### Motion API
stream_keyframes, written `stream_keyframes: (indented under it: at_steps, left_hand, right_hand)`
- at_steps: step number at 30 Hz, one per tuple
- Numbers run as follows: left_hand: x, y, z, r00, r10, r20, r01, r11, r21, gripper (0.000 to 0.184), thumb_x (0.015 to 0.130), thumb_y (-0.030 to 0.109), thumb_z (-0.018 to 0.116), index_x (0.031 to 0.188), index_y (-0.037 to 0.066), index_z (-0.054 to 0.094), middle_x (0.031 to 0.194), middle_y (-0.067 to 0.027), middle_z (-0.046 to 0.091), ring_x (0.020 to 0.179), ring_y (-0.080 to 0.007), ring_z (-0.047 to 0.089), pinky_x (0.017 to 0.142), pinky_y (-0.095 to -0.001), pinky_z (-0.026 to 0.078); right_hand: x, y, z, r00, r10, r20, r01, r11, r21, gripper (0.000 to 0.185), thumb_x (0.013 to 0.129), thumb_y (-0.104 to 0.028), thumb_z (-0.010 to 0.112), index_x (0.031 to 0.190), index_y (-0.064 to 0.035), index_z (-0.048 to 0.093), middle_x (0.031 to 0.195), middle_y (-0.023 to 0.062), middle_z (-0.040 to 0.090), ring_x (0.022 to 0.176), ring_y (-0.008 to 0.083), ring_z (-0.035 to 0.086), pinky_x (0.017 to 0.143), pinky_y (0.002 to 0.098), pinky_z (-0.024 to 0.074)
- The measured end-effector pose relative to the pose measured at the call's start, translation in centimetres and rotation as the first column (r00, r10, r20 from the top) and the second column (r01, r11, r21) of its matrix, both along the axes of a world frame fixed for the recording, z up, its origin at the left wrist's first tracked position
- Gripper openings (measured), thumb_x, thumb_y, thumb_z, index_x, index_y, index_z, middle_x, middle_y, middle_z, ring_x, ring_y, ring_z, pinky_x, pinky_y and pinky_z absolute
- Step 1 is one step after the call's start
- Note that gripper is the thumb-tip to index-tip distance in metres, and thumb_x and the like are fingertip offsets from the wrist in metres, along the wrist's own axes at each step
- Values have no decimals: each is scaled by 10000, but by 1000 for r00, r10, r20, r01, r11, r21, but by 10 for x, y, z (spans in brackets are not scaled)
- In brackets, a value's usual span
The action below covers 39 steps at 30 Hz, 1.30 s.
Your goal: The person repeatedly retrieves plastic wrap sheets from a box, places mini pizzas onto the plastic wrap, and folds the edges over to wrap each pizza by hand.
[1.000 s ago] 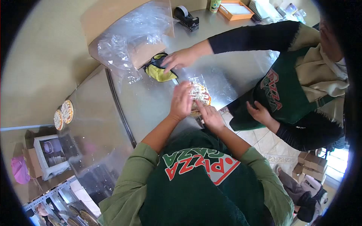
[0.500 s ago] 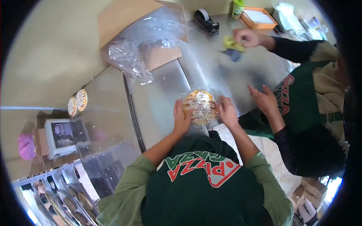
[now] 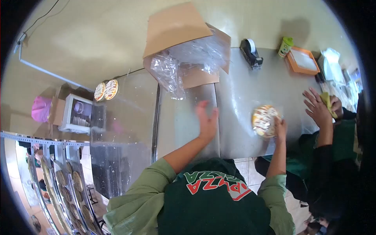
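Note:
A small wrapped pizza (image 3: 264, 120) is over the right part of the metal table (image 3: 243, 94). My right hand (image 3: 281, 128) grips its right edge, thumb on top. My left hand (image 3: 207, 120) is raised over the table's middle, blurred, with fingers apart and nothing in it. In front of it stands an open cardboard box (image 3: 176, 29) with clear plastic bags (image 3: 168, 70) spilling over its edge. Two more pizzas (image 3: 111, 89) lie side by side at the table's far left.
A co-worker's hands (image 3: 319, 109) are at the right, one with a yellow cloth (image 3: 328, 104). Behind are a tape dispenser (image 3: 251, 55), a green container (image 3: 286, 46) and an orange tray (image 3: 302, 60). A metal rack (image 3: 64, 176) stands at lower left.
The wrapped pizza has moved right in my right hand. My left hand has come off it and lifted. The co-worker's hands have drawn right with the cloth, and the view has swung.

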<state>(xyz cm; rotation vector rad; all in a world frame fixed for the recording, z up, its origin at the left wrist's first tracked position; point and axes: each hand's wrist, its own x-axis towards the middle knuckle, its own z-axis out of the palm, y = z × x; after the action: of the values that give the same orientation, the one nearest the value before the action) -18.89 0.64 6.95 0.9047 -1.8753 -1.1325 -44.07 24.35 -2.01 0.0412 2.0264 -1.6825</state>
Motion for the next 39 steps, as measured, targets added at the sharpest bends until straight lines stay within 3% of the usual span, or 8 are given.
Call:
stream_keyframes:
  at_steps: [3,6,11,15,28,32,35,39]
  left_hand:
    - [36,-60,14,874,405,-268,-385,914,125,548,828,167,580,1245,-30,285,1223,-142,338,1169,-239,298,995,-342,239]
    - [61,-107,34,758,527,-386,-512,846,148,489,817,119,587,1212,18,317,1182,-95,358,1088,-190,349,940,-327,288]
    - [78,-129,56,891,120,-438,25,950,311,397,813,82,587,1158,0,406,1025,-80,501,967,-143,466,840,-264,367]
    - [87,-99,53,987,-72,-141,40,975,-220,102,778,40,647,837,30,564,738,8,534,705,-77,513,620,-217,412]
    - [143,-135,103,810,61,-583,390,687,613,146,813,-38,535,908,47,463,905,-55,554,760,-118,550,677,-245,430]
    - [108,-143,86,837,48,-545,299,795,528,304,743,-121,413,992,53,422,814,-39,502,683,-133,483,611,-263,405]
    - [99,-130,110,889,63,-454,234,789,569,336,728,-99,392,1024,60,409,762,-11,454,609,-109,415,545,-243,342]
    - [125,-104,129,882,79,-465,253,754,606,365,739,-68,412,1076,71,414,744,5,430,566,-81,368,503,-227,299]
  right_hand:
    - [-12,8,-3,561,260,-786,494,657,569,518,817,-248,610,1227,5,420,1090,143,534,921,210,516,800,309,424]
    - [38,-57,69,519,105,-848,228,940,255,485,836,-177,581,1257,-21,398,1192,145,477,992,222,484,834,328,407]
    - [178,-183,171,638,546,-544,-699,706,-112,653,760,-84,655,1327,-119,333,1168,115,414,874,152,515,697,261,458]
    - [227,-244,194,670,441,-598,-660,723,-206,610,737,-105,681,1280,-127,402,948,107,533,750,163,544,645,283,463]
    - [157,-302,194,947,175,-270,-299,786,-540,166,814,-13,534,978,-22,513,774,73,556,591,145,557,504,286,477]
    - [180,-330,197,305,183,-935,-345,936,71,311,744,-3,526,1053,-17,503,827,125,559,790,257,592,626,344,507]
    - [163,-361,198,84,553,-829,-194,825,531,323,726,-59,556,1043,-17,511,886,172,558,886,324,567,687,398,499]
    - [109,-392,179,299,716,-631,-241,697,676,284,736,-64,523,1017,-29,544,1047,187,571,986,358,536,804,437,455]
